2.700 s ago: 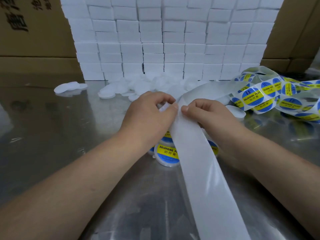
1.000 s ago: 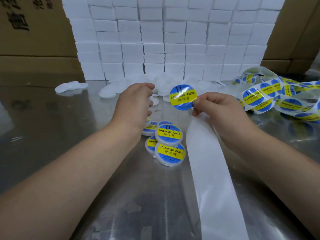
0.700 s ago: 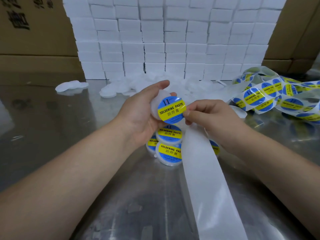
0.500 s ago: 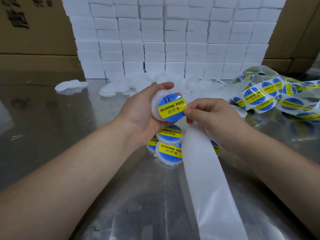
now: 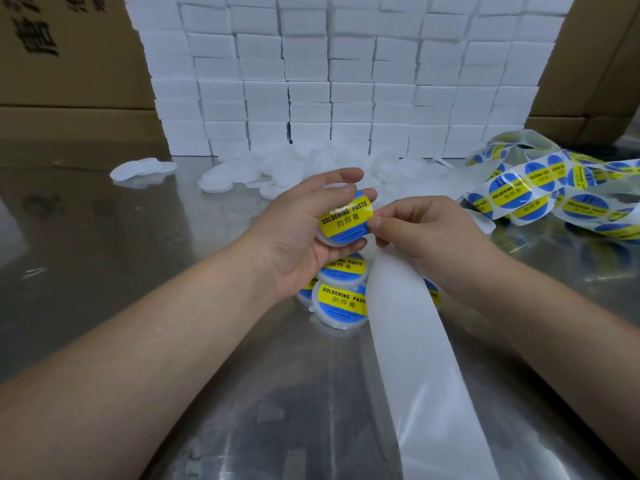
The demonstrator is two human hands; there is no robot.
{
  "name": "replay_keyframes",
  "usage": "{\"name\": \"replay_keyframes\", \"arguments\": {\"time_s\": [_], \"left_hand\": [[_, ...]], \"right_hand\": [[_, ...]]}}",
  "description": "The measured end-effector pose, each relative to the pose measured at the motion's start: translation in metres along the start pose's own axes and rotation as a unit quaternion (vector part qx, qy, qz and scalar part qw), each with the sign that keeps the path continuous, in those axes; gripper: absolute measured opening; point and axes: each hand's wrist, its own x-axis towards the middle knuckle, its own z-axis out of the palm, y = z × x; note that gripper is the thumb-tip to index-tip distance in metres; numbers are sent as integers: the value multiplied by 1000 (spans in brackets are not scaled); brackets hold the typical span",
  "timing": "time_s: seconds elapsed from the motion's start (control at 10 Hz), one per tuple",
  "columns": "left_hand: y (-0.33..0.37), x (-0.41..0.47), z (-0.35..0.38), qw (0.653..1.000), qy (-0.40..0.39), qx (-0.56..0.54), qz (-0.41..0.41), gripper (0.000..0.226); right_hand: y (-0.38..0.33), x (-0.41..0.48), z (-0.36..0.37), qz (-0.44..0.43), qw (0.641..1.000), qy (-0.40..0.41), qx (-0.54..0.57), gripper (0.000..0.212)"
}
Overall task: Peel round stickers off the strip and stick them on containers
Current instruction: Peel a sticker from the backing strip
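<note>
The left hand [image 5: 294, 233] grips a round white container [image 5: 323, 239], face up. A blue-and-yellow "SOLDERING PASTE" sticker [image 5: 346, 220] lies on it. At 3 o'clock the right hand [image 5: 429, 233] pinches the sticker's edge. The bare backing strip [image 5: 415, 358] runs out from under that hand toward 6 o'clock. Labelled containers [image 5: 341, 303] sit just below on the metal table [image 5: 104, 254], plain white containers [image 5: 287, 171] at 12 o'clock, the loaded sticker strip [image 5: 509, 192] at 2 o'clock.

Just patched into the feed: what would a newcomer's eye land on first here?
The blue-and-yellow sticker on the round container, held up at centre in the left hand, the right hand pinching its edge. Behind stands a wall of white boxes; at right lies a tangled sticker strip.
</note>
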Motion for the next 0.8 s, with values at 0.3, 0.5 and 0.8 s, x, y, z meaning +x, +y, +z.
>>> {"name": "replay_keyframes", "arguments": {"time_s": [0.3,0.5,0.8], "left_hand": [[-2,-1,2,999,5,28,18,22],[-1,-2,3,999,3,40,19,22],[-1,-4,4,999,5,48,18,24]], "right_hand": [[0,0,1,4,1000,2,-13,37],[1,0,1,5,1000,5,-21,37],[3,0,0,5,1000,11,-28,35]]}}
